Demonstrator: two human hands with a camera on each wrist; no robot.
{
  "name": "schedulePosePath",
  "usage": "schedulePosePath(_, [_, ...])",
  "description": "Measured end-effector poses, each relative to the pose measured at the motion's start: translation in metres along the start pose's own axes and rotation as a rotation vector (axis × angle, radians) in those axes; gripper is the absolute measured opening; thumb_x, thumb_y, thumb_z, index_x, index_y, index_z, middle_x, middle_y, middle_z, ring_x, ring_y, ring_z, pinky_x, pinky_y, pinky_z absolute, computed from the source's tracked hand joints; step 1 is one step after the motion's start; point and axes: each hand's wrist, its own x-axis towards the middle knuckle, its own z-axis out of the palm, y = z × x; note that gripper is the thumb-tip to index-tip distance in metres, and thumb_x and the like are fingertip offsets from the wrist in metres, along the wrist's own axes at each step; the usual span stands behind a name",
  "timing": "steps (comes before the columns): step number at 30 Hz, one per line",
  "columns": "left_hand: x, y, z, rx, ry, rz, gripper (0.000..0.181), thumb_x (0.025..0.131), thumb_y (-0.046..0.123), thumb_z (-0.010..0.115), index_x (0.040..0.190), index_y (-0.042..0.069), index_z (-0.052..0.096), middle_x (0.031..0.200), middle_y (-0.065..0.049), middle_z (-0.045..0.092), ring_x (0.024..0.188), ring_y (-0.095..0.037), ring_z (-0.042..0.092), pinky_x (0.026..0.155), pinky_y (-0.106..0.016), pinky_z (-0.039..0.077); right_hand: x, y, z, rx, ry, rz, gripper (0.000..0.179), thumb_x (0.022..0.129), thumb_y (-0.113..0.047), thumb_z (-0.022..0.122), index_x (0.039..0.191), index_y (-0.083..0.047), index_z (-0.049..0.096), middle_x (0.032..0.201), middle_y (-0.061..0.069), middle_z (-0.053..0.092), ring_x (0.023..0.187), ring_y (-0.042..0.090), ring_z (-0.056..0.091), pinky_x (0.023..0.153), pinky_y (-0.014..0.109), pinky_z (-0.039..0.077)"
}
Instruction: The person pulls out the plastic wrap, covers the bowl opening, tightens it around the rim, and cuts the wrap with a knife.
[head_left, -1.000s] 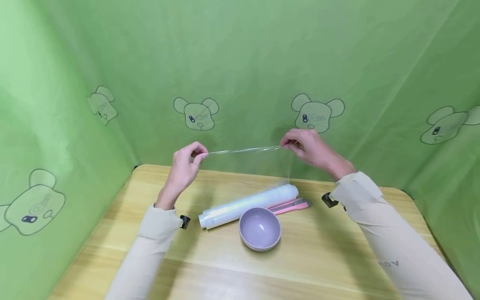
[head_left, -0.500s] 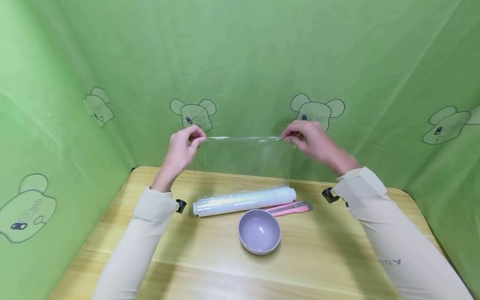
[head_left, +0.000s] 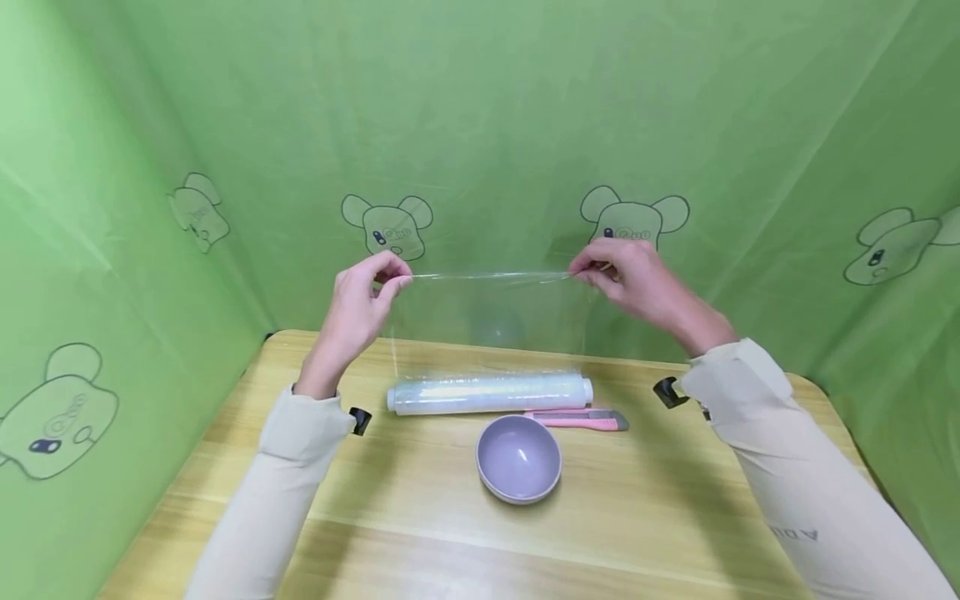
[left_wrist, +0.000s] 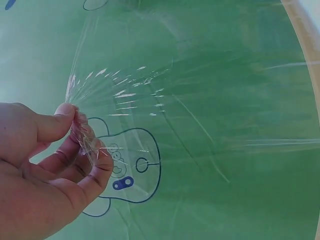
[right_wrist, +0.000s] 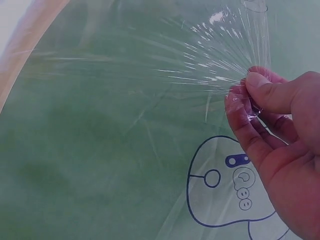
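Observation:
A clear sheet of plastic wrap (head_left: 487,312) stretches between my hands and runs down to its roll (head_left: 491,395) on the table. My left hand (head_left: 360,304) pinches one top corner between thumb and fingers. The opposite corner is pinched by my right hand (head_left: 630,279). In the left wrist view, creases in the film (left_wrist: 135,95) fan out from the thumb (left_wrist: 62,112); the right wrist view has similar folds in the wrap (right_wrist: 215,55) at that hand's fingertips. Nearer to me, a lilac bowl (head_left: 519,458) stands upright. A pink utility knife (head_left: 581,418) lies between roll and bowl.
The wooden table (head_left: 420,533) ends at a green curtain (head_left: 487,125) printed with bear heads, which closes in the back and both sides. Black wrist mounts stick out from both sleeves (head_left: 303,425).
Both hands have risen, the left more, drawing the film into a broad upright sheet. The roll has swung from slanted to nearly level across the table, and the knife has turned slightly.

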Motion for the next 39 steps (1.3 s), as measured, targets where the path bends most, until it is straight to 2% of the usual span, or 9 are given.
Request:
schedulePosePath(5, [-0.006, 0.001, 0.002, -0.014, 0.014, 0.02, 0.007, 0.101, 0.006, 0.064, 0.103, 0.002, 0.069, 0.097, -0.011, 0.068, 0.093, -0.022, 0.061, 0.076, -0.036, 0.058, -0.005, -0.001, 0.001, 0.0, 0.007, -0.02, 0.022, 0.088, 0.013, 0.071, 0.104, -0.001, 0.074, 0.101, 0.013, 0.073, 0.089, 0.026, 0.069, 0.078, 0.032, 0.062])
schedulePosePath(11, [-0.019, 0.002, 0.007, -0.033, 0.024, 0.081, 0.005, 0.1, 0.005, 0.065, 0.103, 0.003, 0.069, 0.097, -0.008, 0.069, 0.091, -0.021, 0.065, 0.076, -0.033, 0.061, -0.017, -0.003, 0.004, -0.061, 0.062, -0.119, 0.024, 0.084, 0.016, 0.073, 0.101, -0.001, 0.075, 0.096, 0.009, 0.073, 0.086, 0.022, 0.069, 0.075, 0.028, 0.061])
schedulePosePath(20, [-0.051, 0.005, 0.003, -0.052, -0.009, 0.162, 0.004, 0.099, 0.004, 0.066, 0.099, 0.004, 0.07, 0.093, -0.003, 0.068, 0.084, -0.016, 0.063, 0.073, -0.034, 0.059, -0.046, -0.012, 0.009, -0.085, 0.103, -0.205, 0.031, 0.08, 0.02, 0.074, 0.099, -0.005, 0.075, 0.099, 0.003, 0.073, 0.088, 0.017, 0.07, 0.077, 0.017, 0.057])
schedulePosePath(27, [-0.07, 0.011, 0.003, -0.054, -0.018, 0.231, 0.008, 0.097, 0.001, 0.069, 0.096, 0.009, 0.071, 0.092, 0.003, 0.068, 0.085, -0.012, 0.062, 0.067, -0.03, 0.055, -0.068, -0.018, 0.011, -0.073, 0.146, -0.258, 0.035, 0.078, 0.022, 0.075, 0.099, -0.006, 0.076, 0.1, -0.001, 0.073, 0.087, 0.016, 0.069, 0.077, 0.011, 0.053])
schedulePosePath(29, [-0.076, 0.012, 0.004, -0.055, -0.023, 0.241, 0.008, 0.097, 0.001, 0.069, 0.096, 0.009, 0.071, 0.092, 0.004, 0.068, 0.084, -0.012, 0.061, 0.064, -0.029, 0.053, -0.074, -0.02, 0.012, -0.068, 0.156, -0.275, 0.036, 0.077, 0.022, 0.076, 0.098, -0.008, 0.076, 0.099, -0.002, 0.073, 0.087, 0.015, 0.069, 0.078, 0.009, 0.052])
schedulePosePath(39, [-0.106, 0.013, 0.008, -0.049, -0.042, 0.295, 0.012, 0.097, 0.001, 0.069, 0.095, 0.013, 0.07, 0.093, 0.006, 0.068, 0.081, -0.01, 0.061, 0.068, -0.025, 0.052, -0.101, -0.029, 0.021, -0.067, 0.172, -0.314, 0.041, 0.074, 0.02, 0.079, 0.098, -0.012, 0.076, 0.101, -0.006, 0.071, 0.093, 0.012, 0.069, 0.086, 0.009, 0.051])
